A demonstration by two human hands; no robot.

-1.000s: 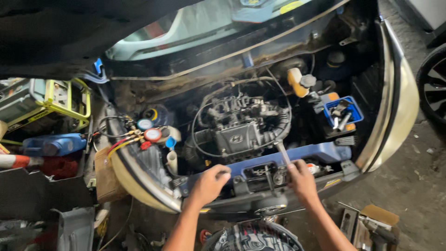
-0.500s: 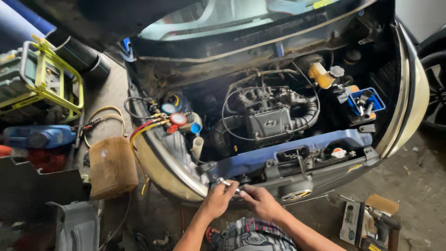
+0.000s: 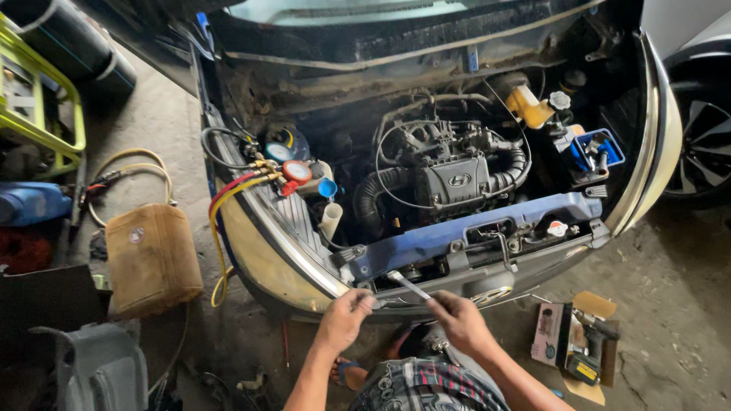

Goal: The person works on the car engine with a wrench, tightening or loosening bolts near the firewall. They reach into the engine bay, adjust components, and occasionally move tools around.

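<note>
The cream car stands bonnet-up, its blue front crossmember exposed. At its front edge both hands meet – the right hand grips a slim silver wrench, the left hand pinches its end, seemingly to steady it.

Both hands: left, right grip wrench at blue crossmember.

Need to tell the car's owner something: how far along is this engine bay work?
Done: hood up, gauge set hooked on the bay's edge. In hand: left hand and right hand hold a slim metal tool at the front crossmember. Left: the front is bare, no bumper fitted.
</note>
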